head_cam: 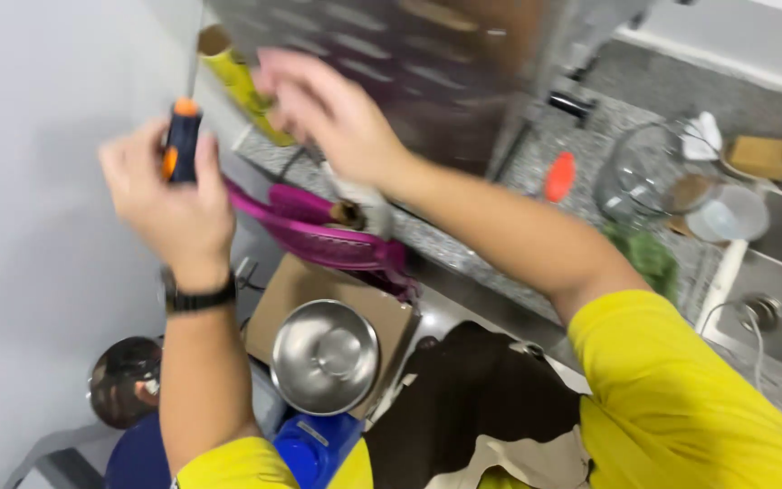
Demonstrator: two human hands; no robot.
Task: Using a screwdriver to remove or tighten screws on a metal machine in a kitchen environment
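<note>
My left hand (169, 204) is raised near the white wall and grips a screwdriver (181, 136) with a black and orange handle, its shaft pointing up. A dark watch sits on that wrist. My right hand (332, 109) is lifted in front of a large shiny metal panel (409, 63), fingers spread and blurred, holding nothing that I can see. Just left of it stands a yellow tube (237, 77). Both sleeves are yellow.
Below lie a magenta plastic holder (319, 231), a cardboard box (305, 285) with a steel bowl (323, 355) on it, a blue container (314, 444) and a dark pot (124, 380). On the speckled counter (536, 167) are an orange object (559, 175), a glass jar (644, 172) and a sink (771, 299).
</note>
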